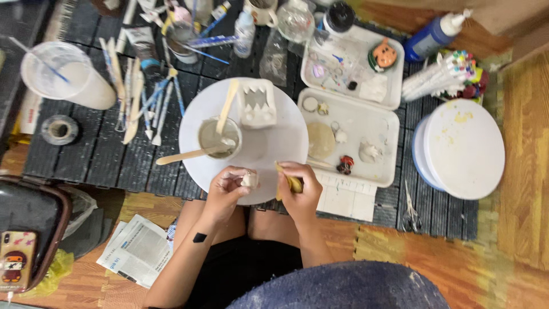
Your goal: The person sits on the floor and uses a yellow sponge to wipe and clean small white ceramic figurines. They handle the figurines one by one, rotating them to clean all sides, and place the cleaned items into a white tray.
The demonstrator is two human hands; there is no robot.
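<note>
From the head view, the left hand pinches a small white clay piece in closed fingers, up off the round white turntable so it can be worked on. The right hand is curled tight around a yellow sponge, just beside the clay piece at 3 o'clock. A cup of grey slip sits near, at 11 o'clock from the hands, with two wooden sticks leaning in it – easy to reach. A white toothed clay box waits at 12 o'clock
</note>
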